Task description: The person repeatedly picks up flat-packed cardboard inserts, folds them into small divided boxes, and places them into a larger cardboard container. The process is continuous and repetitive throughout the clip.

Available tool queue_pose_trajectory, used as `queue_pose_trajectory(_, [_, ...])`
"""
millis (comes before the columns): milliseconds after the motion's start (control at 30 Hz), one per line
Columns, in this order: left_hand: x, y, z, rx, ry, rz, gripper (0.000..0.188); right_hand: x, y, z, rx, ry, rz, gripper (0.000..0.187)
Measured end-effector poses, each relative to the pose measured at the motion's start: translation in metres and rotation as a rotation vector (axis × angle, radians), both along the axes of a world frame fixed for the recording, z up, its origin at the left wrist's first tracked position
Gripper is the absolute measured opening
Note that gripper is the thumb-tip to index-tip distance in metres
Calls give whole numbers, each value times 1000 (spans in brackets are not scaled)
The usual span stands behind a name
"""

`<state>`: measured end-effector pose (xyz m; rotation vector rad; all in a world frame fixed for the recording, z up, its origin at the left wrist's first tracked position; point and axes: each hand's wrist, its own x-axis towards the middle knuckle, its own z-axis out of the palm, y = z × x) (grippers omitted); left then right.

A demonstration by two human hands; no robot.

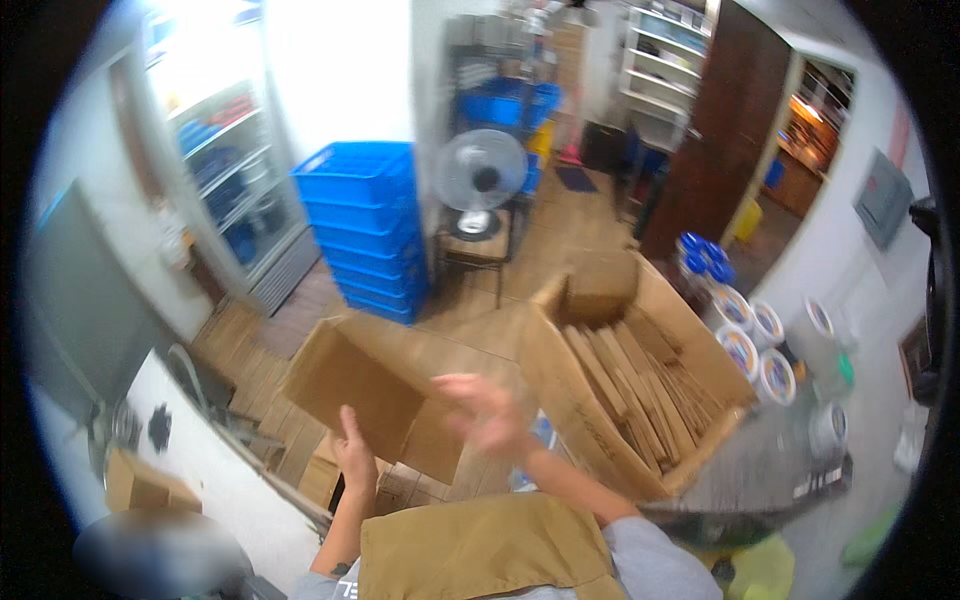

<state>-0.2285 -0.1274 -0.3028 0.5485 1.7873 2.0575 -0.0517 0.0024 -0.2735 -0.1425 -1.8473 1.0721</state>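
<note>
A small brown cardboard box, partly unfolded with its panels spread, is held up in front of me. My left hand grips its lower edge, thumb lying over the inner face. By the box's right-hand panel is my right hand, blurred by motion, its fingers stretched out toward the cardboard. Whether those fingertips touch the panel I cannot tell. To the right stands a large open carton filled with several flattened cardboard pieces standing on edge.
Blue stacked crates stand ahead, beside a fan on a chair. Several lidded plastic tubs line the right side past the carton. A white board-like surface is at my left, with a small cardboard box near it.
</note>
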Motion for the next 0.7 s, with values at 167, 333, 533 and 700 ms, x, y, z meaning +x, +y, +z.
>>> queue_pose_trajectory(167, [8, 18, 5, 299, -261, -232, 47, -4, -24, 34, 560, -316, -32, 85])
queue_pose_trajectory(333, [39, 38, 73, 659, -188, -778, 49, 30, -27, 71, 639, -345, -242, 81])
queue_pose_trajectory(533, [72, 96, 171, 214, 1049, -777, 43, 119, -15, 148, 761, -409, -528, 46])
queue_pose_trajectory(700, [146, 143, 253, 141, 1558, -905, 54, 198, -35, 219, 918, -671, -1144, 33])
